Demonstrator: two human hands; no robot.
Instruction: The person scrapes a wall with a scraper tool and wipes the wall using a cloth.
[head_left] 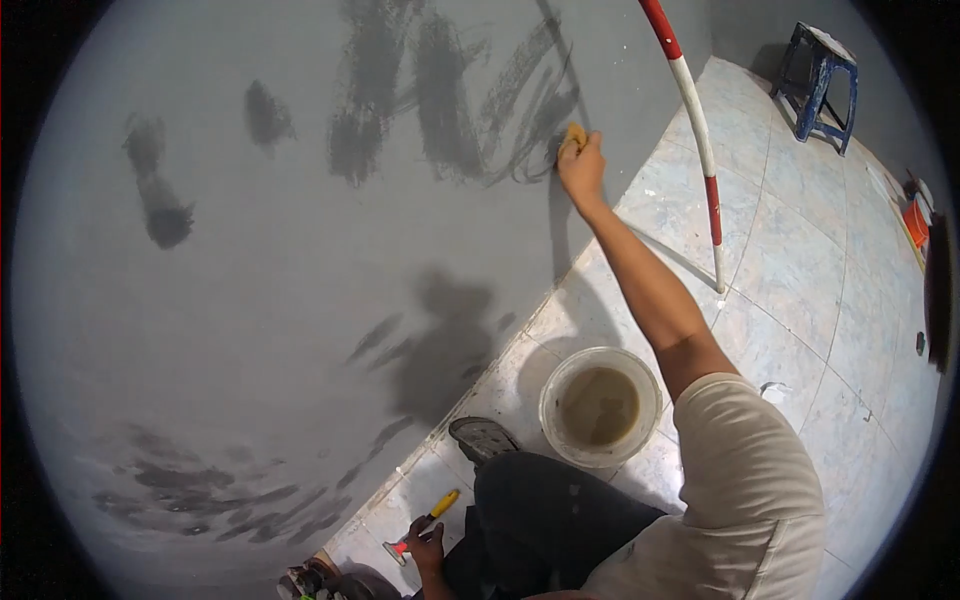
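My right hand [581, 165] reaches out to the grey wall [250, 340], its fingers closed around a yellow sponge [573, 138] that appears to touch the surface. Dark, damp-looking smears spread over the wall near the sponge, with more patches at left and below. Down by my legs, my left hand [427, 546] is wrapped around a scraper [444, 503] with a yellow handle, a red section and a pale blade end. Between my right arm and my knee stands a round bucket [651, 390] holding murky brownish water.
A red-and-white striped pole [697, 120] stands on the tiled floor [790, 260] beyond my right arm. At the upper right is a paint-spattered blue stool [822, 85]. An orange container [915, 220] sits at the far right. My shoe [482, 437] is close to the wall's base.
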